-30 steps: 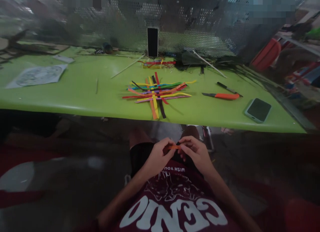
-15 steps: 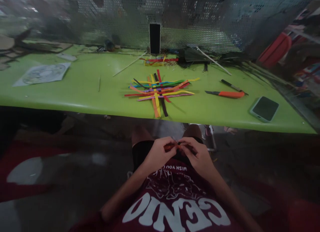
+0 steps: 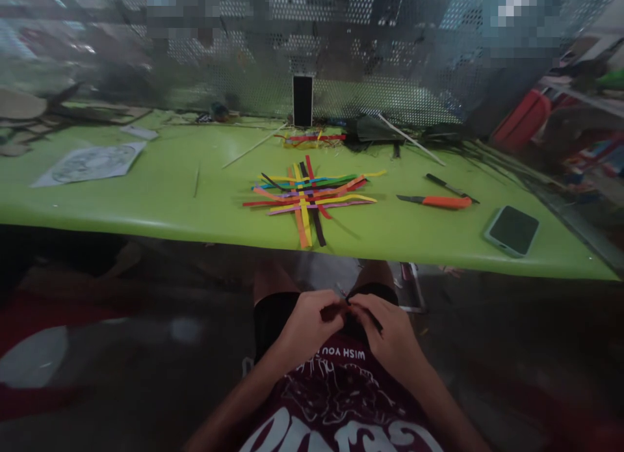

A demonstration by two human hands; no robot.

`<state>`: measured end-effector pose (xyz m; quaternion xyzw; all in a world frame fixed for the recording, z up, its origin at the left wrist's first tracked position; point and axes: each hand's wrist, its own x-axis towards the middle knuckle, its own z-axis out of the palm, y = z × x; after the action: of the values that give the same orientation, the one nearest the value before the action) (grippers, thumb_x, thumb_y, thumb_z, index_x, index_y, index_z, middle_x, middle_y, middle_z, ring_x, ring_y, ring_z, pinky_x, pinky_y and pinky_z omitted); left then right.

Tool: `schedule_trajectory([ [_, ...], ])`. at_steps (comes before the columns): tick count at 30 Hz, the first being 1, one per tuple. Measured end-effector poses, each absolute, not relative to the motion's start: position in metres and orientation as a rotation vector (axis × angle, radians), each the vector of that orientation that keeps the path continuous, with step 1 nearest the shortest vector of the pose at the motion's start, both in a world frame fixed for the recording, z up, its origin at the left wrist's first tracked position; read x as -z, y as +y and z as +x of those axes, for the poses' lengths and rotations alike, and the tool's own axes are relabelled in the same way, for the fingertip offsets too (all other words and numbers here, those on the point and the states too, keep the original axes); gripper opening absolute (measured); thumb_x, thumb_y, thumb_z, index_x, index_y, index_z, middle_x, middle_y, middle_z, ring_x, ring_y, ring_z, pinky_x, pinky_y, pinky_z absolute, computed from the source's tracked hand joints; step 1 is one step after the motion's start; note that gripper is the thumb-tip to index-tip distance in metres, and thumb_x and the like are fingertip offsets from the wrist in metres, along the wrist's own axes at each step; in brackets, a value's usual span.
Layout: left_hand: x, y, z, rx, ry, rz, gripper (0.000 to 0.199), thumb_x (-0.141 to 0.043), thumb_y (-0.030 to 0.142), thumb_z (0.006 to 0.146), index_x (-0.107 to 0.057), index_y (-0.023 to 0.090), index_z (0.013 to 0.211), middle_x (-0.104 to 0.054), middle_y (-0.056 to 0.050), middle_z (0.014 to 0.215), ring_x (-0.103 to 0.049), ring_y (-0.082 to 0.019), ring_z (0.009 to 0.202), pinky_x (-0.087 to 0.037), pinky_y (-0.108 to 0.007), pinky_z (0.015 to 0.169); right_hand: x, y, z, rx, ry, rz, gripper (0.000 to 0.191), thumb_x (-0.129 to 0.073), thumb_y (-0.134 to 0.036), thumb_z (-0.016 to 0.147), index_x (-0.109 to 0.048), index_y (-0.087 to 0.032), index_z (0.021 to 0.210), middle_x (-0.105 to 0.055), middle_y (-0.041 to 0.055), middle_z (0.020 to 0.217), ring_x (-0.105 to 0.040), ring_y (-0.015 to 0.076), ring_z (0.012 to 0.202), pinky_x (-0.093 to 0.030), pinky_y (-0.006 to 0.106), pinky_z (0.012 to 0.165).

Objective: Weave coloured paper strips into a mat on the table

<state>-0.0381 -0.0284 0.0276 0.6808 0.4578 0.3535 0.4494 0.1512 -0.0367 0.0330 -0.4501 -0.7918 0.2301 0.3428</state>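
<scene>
Over my lap, below the table's front edge, my left hand [image 3: 314, 320] and my right hand [image 3: 389, 323] meet at their fingertips. Both are closed in a pinch on a narrow orange-red piece [image 3: 347, 307], mostly covered by the fingers; its exact kind does not show. Ahead on the green table [image 3: 160, 201] lies a loose lattice of woven coloured strips [image 3: 305, 199], yellow, orange, red, black, green, blue and pink, with free ends sticking out all round. Neither hand touches it.
Right of the strips lie an orange-handled knife [image 3: 441, 202], a dark slim tool [image 3: 448, 185] and a phone [image 3: 513, 231]. More strips [image 3: 312, 138] lie below an upright dark-screened device [image 3: 303, 101]. A printed sheet [image 3: 90, 162] is at left; thin sticks [image 3: 253, 146] lie further back.
The view has tilted up, so the table and hands sit lower in the picture. My fingers have closed further over the orange-red piece, which shows less now. The woven strips have not moved.
</scene>
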Motion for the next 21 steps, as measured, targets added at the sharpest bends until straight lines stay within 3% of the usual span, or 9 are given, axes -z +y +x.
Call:
schedule_trajectory([
  [14, -0.007, -0.018, -0.032, -1.07, 1.174, 1.786, 0.016, -0.058, 0.004, 0.075, -0.069, 0.016, 0.076, -0.06, 0.001, 0.066, -0.053, -0.012, 0.06, -0.035, -0.023, 0.058, -0.03, -0.028, 0.148, -0.488, -2.161, -0.95, 0.028, -0.042, -0.006, 0.099, -0.063, -0.022, 0.11, -0.067, 0.0035, 0.084, -0.062, 0.0169, 0.073, -0.05, 0.028, 0.066],
  [18, -0.006, -0.02, -0.034, -1.105, 1.144, 1.82, 0.015, -0.057, 0.005, 0.077, -0.067, 0.016, 0.076, -0.059, 0.001, 0.065, -0.052, -0.012, 0.059, -0.033, -0.022, 0.057, -0.031, -0.023, 0.153, -0.585, -2.212, -0.867, 0.027, -0.041, -0.004, 0.098, -0.062, -0.02, 0.103, -0.065, 0.0029, 0.082, -0.059, 0.0148, 0.072, -0.048, 0.026, 0.064],
  [21, -0.01, -0.019, -0.036, -1.055, 1.122, 1.806, 0.015, -0.057, 0.006, 0.081, -0.067, 0.017, 0.077, -0.058, 0.001, 0.067, -0.052, -0.012, 0.062, -0.034, -0.023, 0.059, -0.03, -0.018, 0.159, -0.63, -2.19, -0.822, 0.025, -0.041, -0.007, 0.099, -0.061, -0.02, 0.108, -0.066, 0.0039, 0.087, -0.062, 0.0155, 0.077, -0.05, 0.027, 0.067],
])
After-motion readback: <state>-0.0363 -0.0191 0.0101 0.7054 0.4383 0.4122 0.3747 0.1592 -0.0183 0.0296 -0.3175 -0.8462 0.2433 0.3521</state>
